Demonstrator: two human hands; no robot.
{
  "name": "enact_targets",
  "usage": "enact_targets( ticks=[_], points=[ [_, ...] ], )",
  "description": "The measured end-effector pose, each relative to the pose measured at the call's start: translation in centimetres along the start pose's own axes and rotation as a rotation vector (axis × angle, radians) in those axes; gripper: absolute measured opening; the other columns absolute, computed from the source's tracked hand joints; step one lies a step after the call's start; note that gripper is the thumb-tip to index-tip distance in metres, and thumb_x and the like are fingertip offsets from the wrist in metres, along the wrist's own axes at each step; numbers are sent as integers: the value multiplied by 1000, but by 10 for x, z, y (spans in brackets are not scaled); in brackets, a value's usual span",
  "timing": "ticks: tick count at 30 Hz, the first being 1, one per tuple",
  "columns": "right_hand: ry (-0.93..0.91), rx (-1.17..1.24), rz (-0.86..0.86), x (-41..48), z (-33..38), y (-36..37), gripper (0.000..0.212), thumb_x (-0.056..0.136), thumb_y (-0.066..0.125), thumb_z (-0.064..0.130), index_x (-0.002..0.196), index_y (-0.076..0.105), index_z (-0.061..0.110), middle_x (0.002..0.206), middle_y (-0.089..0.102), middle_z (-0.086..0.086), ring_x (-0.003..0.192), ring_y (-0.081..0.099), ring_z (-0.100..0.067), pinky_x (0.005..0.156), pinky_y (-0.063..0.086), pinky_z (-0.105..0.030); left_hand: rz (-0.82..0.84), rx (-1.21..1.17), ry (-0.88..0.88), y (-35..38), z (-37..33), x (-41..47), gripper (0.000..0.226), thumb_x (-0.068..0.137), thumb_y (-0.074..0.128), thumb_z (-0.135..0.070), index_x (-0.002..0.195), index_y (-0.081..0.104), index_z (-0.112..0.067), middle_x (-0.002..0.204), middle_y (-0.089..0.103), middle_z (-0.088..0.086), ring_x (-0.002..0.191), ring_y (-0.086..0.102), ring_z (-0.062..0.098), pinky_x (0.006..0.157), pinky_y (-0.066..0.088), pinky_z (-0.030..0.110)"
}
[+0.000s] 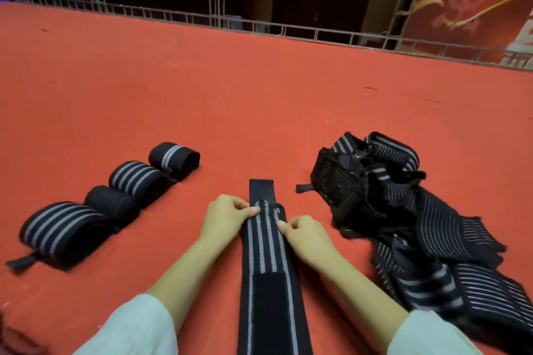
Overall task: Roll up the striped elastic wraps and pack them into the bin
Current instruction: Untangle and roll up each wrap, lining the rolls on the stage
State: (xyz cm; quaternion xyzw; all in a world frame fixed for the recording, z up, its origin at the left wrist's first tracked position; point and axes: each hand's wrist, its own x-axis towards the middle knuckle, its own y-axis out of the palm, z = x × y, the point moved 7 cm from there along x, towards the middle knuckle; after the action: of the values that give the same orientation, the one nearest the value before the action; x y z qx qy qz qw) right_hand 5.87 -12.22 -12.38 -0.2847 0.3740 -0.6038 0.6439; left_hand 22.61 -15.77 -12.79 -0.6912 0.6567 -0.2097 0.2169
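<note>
A long black wrap with grey stripes (266,253) lies flat on the red surface, running from the bottom edge away from me, its plain black tab at the far end. My left hand (227,217) pinches its left edge near the far end. My right hand (305,235) pinches the right edge just opposite. Several rolled wraps (135,179) sit in a diagonal row at the left. A loose pile of unrolled striped wraps (403,210) lies at the right. No bin is in view.
The red cloth-covered surface (259,95) stretches far ahead. A metal truss rail (288,29) borders its far edge, with a red banner (467,14) behind at the right.
</note>
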Motion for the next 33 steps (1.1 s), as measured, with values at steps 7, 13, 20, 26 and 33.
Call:
enact_targets(
  ticks=[7,13,20,26,33],
  points=[
    [-37,-252,-170,11,-7,10,43,103,27,40,102,60,13,111,52,-4,113,41,-25,95,33,-43,-195,11,-19,7,13,3,17,79,71,-46,82,75,-29,85,72,-15,87,65,8,78,51,32],
    [-55,-257,-216,16,-11,9,39,103,28,40,97,57,15,106,53,-2,108,43,-24,91,32,-41,-263,43,-32,5,12,3,22,79,68,-53,80,74,-32,84,71,-16,90,62,9,68,43,28],
    [-41,-100,-268,30,-19,0,36,91,49,55,111,53,24,111,52,6,113,41,-18,95,30,-36,-277,131,-15,6,7,4,21,78,68,-53,82,67,-32,79,63,-16,94,50,6,58,32,26],
    [-127,48,-202,55,-8,8,19,90,58,44,97,57,26,102,57,9,105,45,-15,85,27,-32,-127,-19,36,10,14,26,19,73,80,-35,80,62,-29,89,65,-10,91,58,13,76,45,28],
    [-219,813,-71,53,-4,4,14,87,66,7,88,53,14,76,68,-2,68,63,-9,62,47,-19,155,-580,42,15,-10,37,22,81,74,-18,102,67,-13,97,73,7,81,70,14,68,52,23]
  ],
)
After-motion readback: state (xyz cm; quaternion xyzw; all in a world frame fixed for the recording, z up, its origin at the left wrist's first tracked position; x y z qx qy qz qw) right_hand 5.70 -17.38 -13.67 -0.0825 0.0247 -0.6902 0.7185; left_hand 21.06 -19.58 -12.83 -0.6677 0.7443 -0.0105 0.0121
